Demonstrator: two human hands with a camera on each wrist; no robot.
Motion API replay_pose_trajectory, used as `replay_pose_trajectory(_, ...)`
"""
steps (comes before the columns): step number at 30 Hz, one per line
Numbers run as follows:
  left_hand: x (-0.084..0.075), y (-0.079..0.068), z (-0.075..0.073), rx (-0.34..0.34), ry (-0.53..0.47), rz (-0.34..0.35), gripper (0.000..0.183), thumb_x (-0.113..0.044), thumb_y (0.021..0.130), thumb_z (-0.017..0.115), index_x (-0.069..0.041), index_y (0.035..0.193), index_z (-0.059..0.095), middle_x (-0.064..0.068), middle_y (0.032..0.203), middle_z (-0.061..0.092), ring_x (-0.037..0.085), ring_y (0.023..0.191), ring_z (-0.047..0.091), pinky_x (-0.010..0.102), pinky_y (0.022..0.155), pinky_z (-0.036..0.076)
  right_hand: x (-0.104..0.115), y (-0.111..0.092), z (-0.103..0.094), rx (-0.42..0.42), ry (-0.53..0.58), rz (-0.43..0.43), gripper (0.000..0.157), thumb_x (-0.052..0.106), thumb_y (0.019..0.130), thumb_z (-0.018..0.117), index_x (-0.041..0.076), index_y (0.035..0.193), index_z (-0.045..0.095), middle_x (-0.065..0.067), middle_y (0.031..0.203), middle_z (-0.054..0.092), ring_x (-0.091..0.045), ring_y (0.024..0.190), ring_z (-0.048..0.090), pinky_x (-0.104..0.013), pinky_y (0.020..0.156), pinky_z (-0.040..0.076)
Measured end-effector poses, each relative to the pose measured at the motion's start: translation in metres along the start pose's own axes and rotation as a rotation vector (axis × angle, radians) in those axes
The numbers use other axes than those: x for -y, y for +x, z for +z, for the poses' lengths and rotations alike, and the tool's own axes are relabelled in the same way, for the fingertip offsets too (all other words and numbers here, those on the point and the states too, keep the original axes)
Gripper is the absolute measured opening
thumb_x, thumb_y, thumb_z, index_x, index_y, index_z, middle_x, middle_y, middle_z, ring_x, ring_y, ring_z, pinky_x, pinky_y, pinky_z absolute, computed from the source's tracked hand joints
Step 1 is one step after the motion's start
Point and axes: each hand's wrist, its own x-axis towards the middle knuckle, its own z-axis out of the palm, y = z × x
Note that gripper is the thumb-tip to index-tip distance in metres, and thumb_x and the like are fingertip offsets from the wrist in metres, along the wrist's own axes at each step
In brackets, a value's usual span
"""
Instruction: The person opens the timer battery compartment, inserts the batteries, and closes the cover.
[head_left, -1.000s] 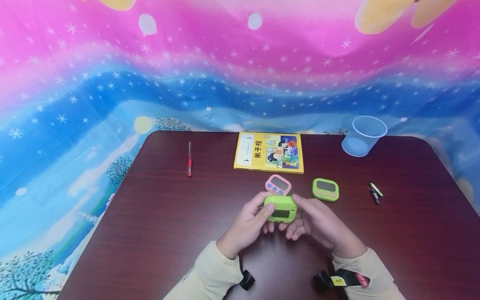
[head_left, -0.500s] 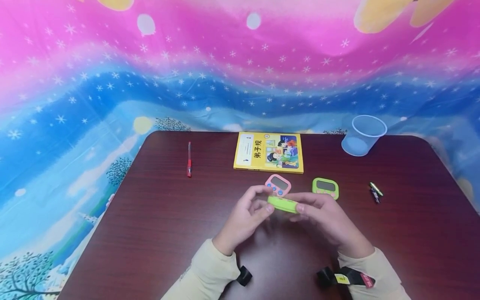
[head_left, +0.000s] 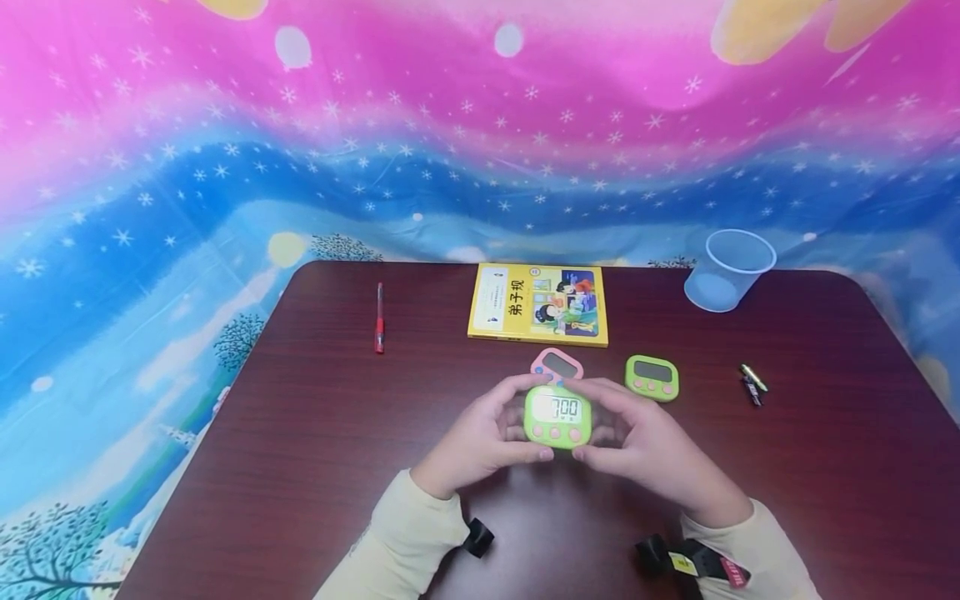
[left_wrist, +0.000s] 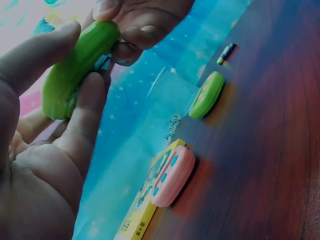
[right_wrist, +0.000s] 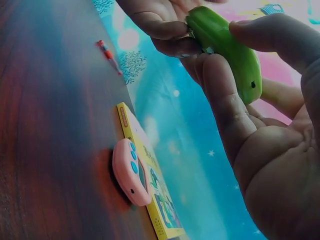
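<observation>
Both hands hold a green digital timer [head_left: 557, 417] above the table, its lit screen and pink buttons facing up toward the head view. The left hand [head_left: 480, 437] grips its left side, with the thumb at the lower edge and fingers at the top and behind. On the other side the right hand [head_left: 651, 442] pinches the timer the same way. In the left wrist view the held timer [left_wrist: 80, 70] appears edge-on between thumbs and fingers. Just behind the hands lies a pink timer [head_left: 558, 365], partly hidden. A second green timer [head_left: 652, 378], its screen dark, rests right of it.
A yellow book [head_left: 537, 305] lies at the table's back edge. A red pen [head_left: 379, 318] is at the left. A translucent blue cup [head_left: 727, 271] stands at the back right. Small batteries [head_left: 753, 385] lie on the right side of the table [head_left: 315, 433].
The held timer has turned over from upside down, through edge-on, to face up, and its screen now shows digits. The right hand has closed its grip on the right side.
</observation>
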Motion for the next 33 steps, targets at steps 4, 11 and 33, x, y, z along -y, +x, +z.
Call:
replay_pose_trajectory(4, 0.0, -0.001, 0.001, -0.032, 0.031, 0.004, 0.075, 0.009, 0.082, 0.077, -0.008, 0.147, 0.042, 0.017, 0.123, 0.064, 0.018, 0.102, 0.068, 0.033, 0.085, 0.06, 0.001, 0.0, 0.0, 0.005, -0.002, -0.006, 0.075, -0.006, 0.081, 0.079, 0.004, 0.148, 0.046, -0.017, 0.133, 0.055, -0.022, 0.089, 0.07, -0.031, 0.072, 0.062)
replay_pose_trajectory(11, -0.001, -0.001, 0.002, -0.089, 0.084, 0.031, 0.074, 0.006, 0.082, 0.078, -0.011, 0.146, 0.045, 0.014, 0.125, 0.064, 0.018, 0.097, 0.071, 0.033, 0.084, 0.06, 0.0, 0.002, 0.004, -0.084, 0.095, 0.01, 0.056, -0.008, 0.089, 0.068, 0.001, 0.142, 0.05, -0.023, 0.118, 0.063, -0.021, 0.085, 0.072, -0.039, 0.069, 0.063)
replay_pose_trajectory(33, 0.0, 0.001, 0.003, -0.106, 0.167, 0.062, 0.074, 0.002, 0.083, 0.08, -0.014, 0.146, 0.046, 0.01, 0.13, 0.061, 0.015, 0.097, 0.071, 0.035, 0.084, 0.061, -0.008, 0.004, 0.01, -0.095, 0.135, 0.023, 0.062, -0.005, 0.09, 0.07, 0.006, 0.146, 0.046, -0.023, 0.127, 0.061, -0.024, 0.093, 0.071, -0.037, 0.074, 0.063)
